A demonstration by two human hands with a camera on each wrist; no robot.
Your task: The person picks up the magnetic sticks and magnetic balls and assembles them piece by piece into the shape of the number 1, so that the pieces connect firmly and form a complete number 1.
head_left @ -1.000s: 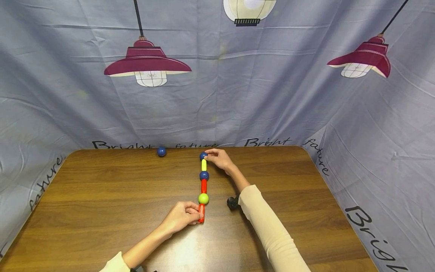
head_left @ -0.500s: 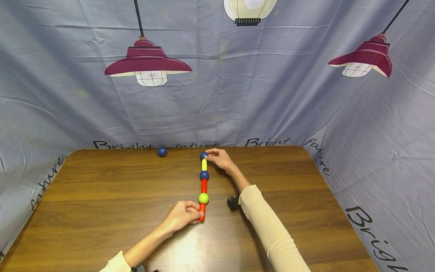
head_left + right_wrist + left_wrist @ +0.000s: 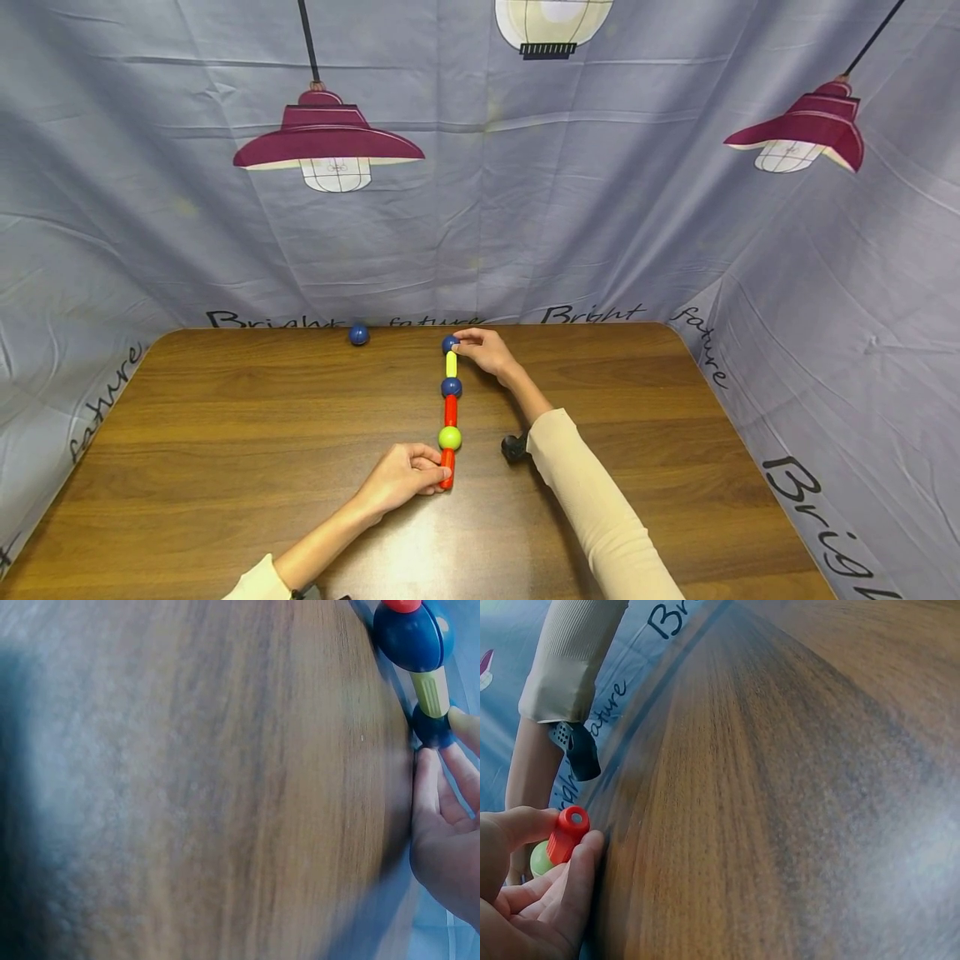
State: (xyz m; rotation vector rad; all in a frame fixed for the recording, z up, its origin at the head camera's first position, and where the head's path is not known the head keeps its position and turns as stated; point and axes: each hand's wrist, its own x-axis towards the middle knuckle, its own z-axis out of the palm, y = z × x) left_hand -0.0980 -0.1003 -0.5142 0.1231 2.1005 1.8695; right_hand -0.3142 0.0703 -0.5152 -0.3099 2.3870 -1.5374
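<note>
A straight chain of balls and rods runs front to back on the table in the head view. My left hand (image 3: 405, 473) pinches the red rod (image 3: 448, 460) at its near end between thumb and fingers; a round grey spot shows in its end face in the left wrist view. Beyond it come a lime-green ball (image 3: 450, 438), a second red rod (image 3: 451, 410), a blue ball (image 3: 452, 387) and a yellow rod (image 3: 452, 365). At the far end, my right hand (image 3: 486, 350) holds another blue ball (image 3: 448, 343) by its fingertips, partly covering it.
A loose blue ball (image 3: 358, 335) lies near the back edge of the wooden table (image 3: 225, 433), left of the chain. A black device (image 3: 513, 448) sits at the right sleeve's cuff. A printed curtain (image 3: 450, 208) hangs behind and beside the table.
The red rod in my left hand has shifted slightly away from me and to the right, against the green ball. My right hand stays on the far blue ball.
</note>
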